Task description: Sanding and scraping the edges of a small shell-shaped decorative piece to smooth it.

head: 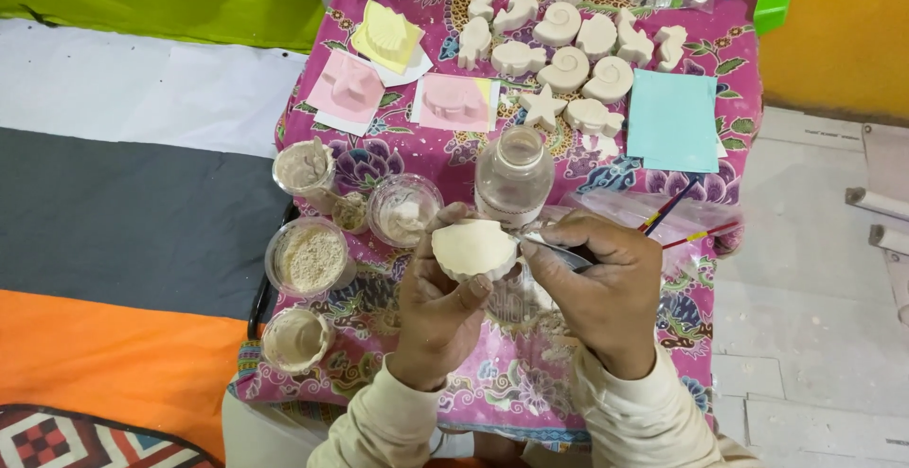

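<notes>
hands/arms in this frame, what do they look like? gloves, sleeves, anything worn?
Two bare hands, left hand and right hand, no gloves. Both arms wear long cream sleeves of soft, ribbed-looking fabric, ending at the wrists. No rings, watch or markings that I can make out.

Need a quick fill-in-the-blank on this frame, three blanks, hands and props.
1. The left hand holds a white ____-shaped plaster cast.
2. The right hand holds a thin metal tool against the cast's ____ edge.
3. Behind the cast stands a clear ____.

Missing words: shell; right; bottle
</notes>
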